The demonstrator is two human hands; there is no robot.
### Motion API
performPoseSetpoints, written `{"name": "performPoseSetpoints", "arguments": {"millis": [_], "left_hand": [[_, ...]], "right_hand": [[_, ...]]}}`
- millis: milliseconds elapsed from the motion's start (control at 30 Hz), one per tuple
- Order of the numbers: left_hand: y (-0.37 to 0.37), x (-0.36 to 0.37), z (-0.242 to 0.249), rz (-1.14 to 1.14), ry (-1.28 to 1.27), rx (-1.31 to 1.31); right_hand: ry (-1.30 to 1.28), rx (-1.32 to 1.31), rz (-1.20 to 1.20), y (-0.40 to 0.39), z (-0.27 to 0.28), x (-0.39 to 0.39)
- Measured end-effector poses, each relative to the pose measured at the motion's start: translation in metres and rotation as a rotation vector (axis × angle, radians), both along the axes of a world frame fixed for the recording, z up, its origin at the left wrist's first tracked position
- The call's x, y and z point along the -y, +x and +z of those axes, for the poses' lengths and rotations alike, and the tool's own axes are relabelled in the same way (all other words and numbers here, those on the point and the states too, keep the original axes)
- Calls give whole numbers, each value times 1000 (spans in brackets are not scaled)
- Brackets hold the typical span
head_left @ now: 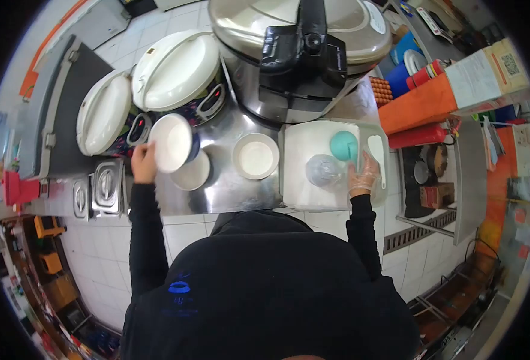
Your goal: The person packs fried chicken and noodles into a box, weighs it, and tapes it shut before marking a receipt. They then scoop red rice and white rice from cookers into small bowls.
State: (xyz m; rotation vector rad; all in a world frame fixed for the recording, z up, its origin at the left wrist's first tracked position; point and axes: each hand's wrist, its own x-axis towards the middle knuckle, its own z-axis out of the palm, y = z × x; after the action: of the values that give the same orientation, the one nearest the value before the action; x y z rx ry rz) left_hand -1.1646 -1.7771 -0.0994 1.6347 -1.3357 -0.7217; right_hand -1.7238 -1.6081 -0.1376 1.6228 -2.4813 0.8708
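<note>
At the left, my left hand (143, 162) grips the edge of a white paper bowl (173, 143), tilted and with white contents. This bowl is above another white bowl (191, 173), partly covering it. A third bowl (256, 156), with white stuff inside, stands on the steel counter between my hands. My right hand (364, 175), in a clear plastic glove, has its fingers closed on the handle of a turquoise scoop (342, 145). The scoop is over a rectangular tub (375, 193) of white food, too fine to make out. A clear plastic cup (323, 170) sits on the white food.
A large steel cooker (313, 66) stands behind the tub. Two white-lidded cookers (175, 72) are at the back left. A white paddle (376, 157) lies at the tub's right side. Lidded steel pans (108, 187) stand left of my left arm. Eggs (380, 91) are at the back right.
</note>
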Motion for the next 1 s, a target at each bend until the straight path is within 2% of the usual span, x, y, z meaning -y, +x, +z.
{"name": "performPoseSetpoints", "arguments": {"millis": [67, 100, 133, 200, 300, 400, 433, 567, 667, 700, 733, 800, 833, 933, 1000], "left_hand": [[-2, 27, -32, -37, -10, 161], [-24, 28, -19, -16, 82, 299], [-33, 34, -29, -23, 56, 410], [-64, 33, -26, 10, 42, 489], [-88, 34, -27, -61, 1, 481], [-111, 37, -29, -116, -27, 508], [-116, 38, -24, -141, -17, 536], [-119, 41, -14, -138, 21, 546], [-106, 41, -19, -134, 93, 539], [-100, 40, -24, -141, 115, 534], [-97, 39, -28, -149, 137, 529], [-102, 34, -15, -152, 177, 551], [-106, 31, -6, -159, 199, 565], [-122, 27, 15, -169, 234, 611], [-121, 34, -2, -219, 319, 733]], "right_hand": [[38, 19, 9, -8, -22, -10], [56, 21, 13, -11, -29, -12], [53, 45, 0, -10, -33, -14], [54, 93, -46, -10, -36, -20], [-34, 109, -24, -10, -37, -23], [-13, 27, -66, -14, -21, -23], [-76, -78, -54, -19, -14, -21], [-6, -130, -180, -73, -38, -12], [-14, -112, -168, -79, -25, -6], [-109, 33, -55, -79, -26, -6], [-219, 324, 66, -57, -16, -7], [-193, 307, 340, -3, 23, -10], [-57, -4, 484, 12, 35, -13], [163, 16, 386, 34, -8, -22], [163, 88, 436, 28, -26, -23]]}}
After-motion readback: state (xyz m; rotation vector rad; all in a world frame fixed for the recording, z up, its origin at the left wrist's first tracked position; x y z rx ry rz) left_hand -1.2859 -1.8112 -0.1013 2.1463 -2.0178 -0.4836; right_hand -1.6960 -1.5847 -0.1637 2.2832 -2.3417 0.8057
